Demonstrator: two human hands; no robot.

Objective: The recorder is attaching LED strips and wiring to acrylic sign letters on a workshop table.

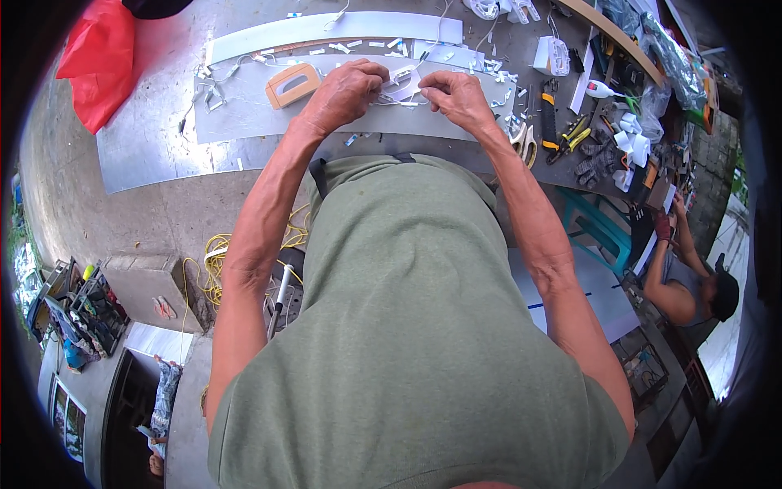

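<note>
Both my hands are over a pale flat panel [244, 114] on the metal-topped table. My left hand [346, 94] is closed in a pinch beside a small white piece with thin wire [399, 79]; its fingertips are partly hidden. Just right of it, my right hand [459, 99] pinches thumb to forefinger near a thin white wire, but what is between them is too small to make out. An orange-tan case with a clear window [294, 85] lies left of my left hand. Small white modules on wires [216, 94] are scattered around.
A curved white strip [334, 29] lies behind the panel. On the right are a black-and-orange cutter [549, 118], scissors [525, 145], yellow-handled pliers [574, 137] and a glove [597, 163]. A red bag [98, 61] hangs at the left edge. Another person [680, 285] works at lower right.
</note>
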